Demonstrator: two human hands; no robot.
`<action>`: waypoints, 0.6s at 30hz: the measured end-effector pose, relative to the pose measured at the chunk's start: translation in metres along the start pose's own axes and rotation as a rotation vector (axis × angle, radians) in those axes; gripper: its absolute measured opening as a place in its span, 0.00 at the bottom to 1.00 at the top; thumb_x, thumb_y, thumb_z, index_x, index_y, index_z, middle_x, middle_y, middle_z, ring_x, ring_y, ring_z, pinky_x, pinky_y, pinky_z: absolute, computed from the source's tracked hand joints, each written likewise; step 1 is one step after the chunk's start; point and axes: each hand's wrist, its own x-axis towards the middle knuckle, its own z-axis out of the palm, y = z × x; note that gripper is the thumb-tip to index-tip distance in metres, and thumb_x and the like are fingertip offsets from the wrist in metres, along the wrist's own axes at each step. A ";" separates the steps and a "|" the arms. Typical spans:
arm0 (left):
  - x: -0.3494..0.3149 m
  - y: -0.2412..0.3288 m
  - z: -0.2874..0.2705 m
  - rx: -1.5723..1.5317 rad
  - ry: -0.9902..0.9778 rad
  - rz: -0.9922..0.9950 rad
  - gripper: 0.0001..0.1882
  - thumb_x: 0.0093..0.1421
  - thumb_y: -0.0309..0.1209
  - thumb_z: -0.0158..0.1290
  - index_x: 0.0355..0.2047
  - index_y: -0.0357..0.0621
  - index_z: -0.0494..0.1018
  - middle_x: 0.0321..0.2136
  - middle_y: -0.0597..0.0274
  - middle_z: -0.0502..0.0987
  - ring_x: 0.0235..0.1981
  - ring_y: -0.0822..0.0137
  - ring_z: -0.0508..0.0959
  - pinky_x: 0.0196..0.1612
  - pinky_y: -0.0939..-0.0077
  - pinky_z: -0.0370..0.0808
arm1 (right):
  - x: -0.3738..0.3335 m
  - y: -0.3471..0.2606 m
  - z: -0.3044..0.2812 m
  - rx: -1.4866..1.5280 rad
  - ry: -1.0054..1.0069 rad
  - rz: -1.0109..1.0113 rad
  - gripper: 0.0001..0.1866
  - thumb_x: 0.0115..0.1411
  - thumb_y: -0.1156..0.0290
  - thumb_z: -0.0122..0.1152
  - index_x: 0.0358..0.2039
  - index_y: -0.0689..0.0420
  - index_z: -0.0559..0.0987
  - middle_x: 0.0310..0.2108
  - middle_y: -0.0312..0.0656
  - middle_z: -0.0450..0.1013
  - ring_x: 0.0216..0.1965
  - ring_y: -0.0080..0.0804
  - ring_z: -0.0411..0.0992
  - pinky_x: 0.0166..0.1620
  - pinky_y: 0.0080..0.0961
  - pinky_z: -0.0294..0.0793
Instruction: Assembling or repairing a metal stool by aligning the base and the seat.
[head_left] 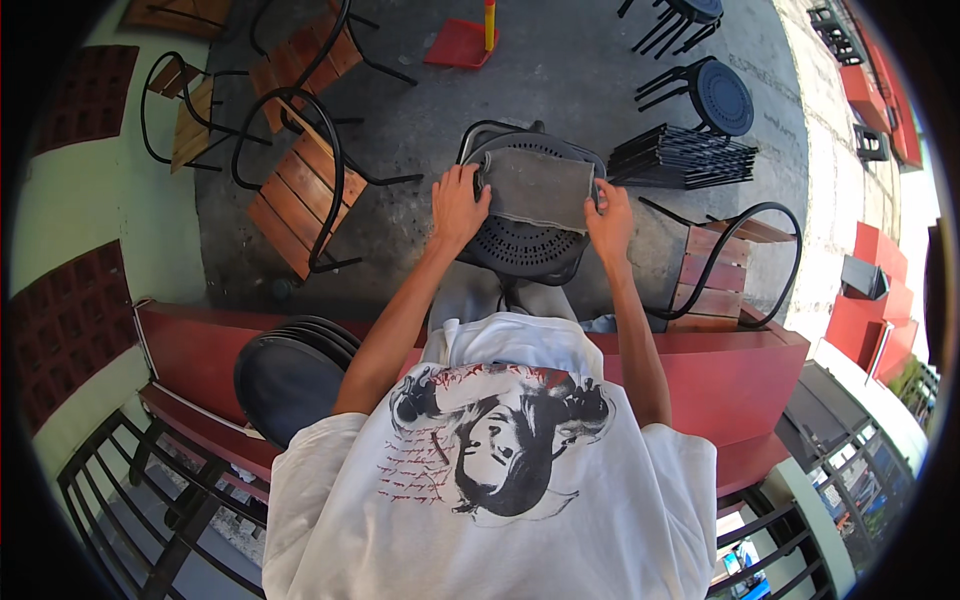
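Observation:
A grey cloth (538, 188) is spread out over a round black stool seat (525, 248) with a pattern of small holes. My left hand (460, 207) grips the cloth's left edge, its fingers curled at the seat's rim. At the opposite edge, my right hand (609, 218) pinches the cloth between thumb and fingers. The cloth lies fairly flat between both hands and covers the middle of the seat. Beneath the seat, the stool's dark legs are mostly hidden.
Chairs with wooden slats and black frames (306, 205) stand at left, another (712, 272) at right. Folded black frames (682, 157) and round stools (722, 96) are at far right. A red dustpan (459, 45) lies ahead. Black round trays (290, 385) lean on the red ledge (700, 385).

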 end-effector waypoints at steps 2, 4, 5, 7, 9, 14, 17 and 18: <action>0.020 0.010 0.005 0.025 -0.026 0.059 0.20 0.58 0.35 0.62 0.49 0.43 0.75 0.42 0.55 0.75 0.46 0.53 0.75 0.48 0.58 0.69 | 0.016 -0.005 0.006 -0.005 0.021 -0.029 0.20 0.59 0.70 0.65 0.53 0.54 0.80 0.40 0.44 0.74 0.38 0.40 0.75 0.44 0.35 0.75; 0.039 0.022 0.012 0.067 -0.037 0.096 0.18 0.58 0.34 0.61 0.48 0.42 0.74 0.43 0.54 0.75 0.47 0.53 0.75 0.49 0.56 0.69 | 0.033 -0.006 0.013 -0.010 0.047 -0.056 0.22 0.59 0.70 0.65 0.55 0.54 0.79 0.41 0.44 0.73 0.41 0.42 0.76 0.45 0.38 0.76; 0.047 0.024 0.017 0.111 -0.045 0.133 0.17 0.58 0.33 0.60 0.46 0.42 0.74 0.44 0.54 0.75 0.47 0.53 0.75 0.50 0.54 0.69 | 0.042 -0.003 0.017 -0.105 0.049 -0.134 0.21 0.59 0.70 0.65 0.54 0.54 0.80 0.41 0.44 0.74 0.42 0.43 0.75 0.46 0.40 0.75; 0.058 0.020 0.021 0.192 -0.112 0.160 0.17 0.57 0.32 0.62 0.45 0.42 0.74 0.43 0.54 0.75 0.48 0.53 0.75 0.50 0.55 0.69 | 0.050 0.000 0.021 -0.197 0.047 -0.217 0.19 0.59 0.69 0.66 0.53 0.53 0.81 0.41 0.45 0.74 0.44 0.45 0.75 0.46 0.41 0.75; 0.064 0.013 0.022 0.278 -0.174 0.177 0.18 0.55 0.31 0.63 0.45 0.41 0.74 0.42 0.53 0.76 0.48 0.53 0.75 0.51 0.55 0.69 | 0.056 -0.004 0.023 -0.263 -0.075 -0.186 0.16 0.59 0.69 0.67 0.48 0.54 0.82 0.40 0.45 0.74 0.45 0.48 0.75 0.47 0.44 0.75; 0.079 0.020 0.000 0.056 -0.510 0.101 0.18 0.54 0.26 0.61 0.45 0.40 0.73 0.44 0.49 0.79 0.48 0.46 0.79 0.49 0.51 0.74 | 0.058 0.007 0.016 -0.223 -0.115 -0.196 0.10 0.57 0.70 0.69 0.40 0.55 0.83 0.37 0.44 0.76 0.44 0.48 0.76 0.46 0.43 0.75; 0.080 0.022 -0.009 -0.059 -0.435 0.075 0.20 0.55 0.25 0.59 0.49 0.42 0.76 0.45 0.47 0.81 0.48 0.43 0.80 0.50 0.52 0.75 | 0.062 0.010 0.010 -0.156 -0.127 -0.190 0.10 0.56 0.70 0.70 0.39 0.56 0.84 0.34 0.45 0.78 0.40 0.44 0.78 0.43 0.38 0.76; 0.084 0.023 -0.010 -0.061 -0.436 0.079 0.20 0.55 0.25 0.59 0.49 0.42 0.76 0.45 0.47 0.81 0.48 0.43 0.80 0.50 0.52 0.75 | 0.063 0.012 0.008 -0.089 -0.145 -0.148 0.12 0.55 0.70 0.70 0.40 0.57 0.84 0.32 0.46 0.79 0.36 0.41 0.79 0.40 0.35 0.77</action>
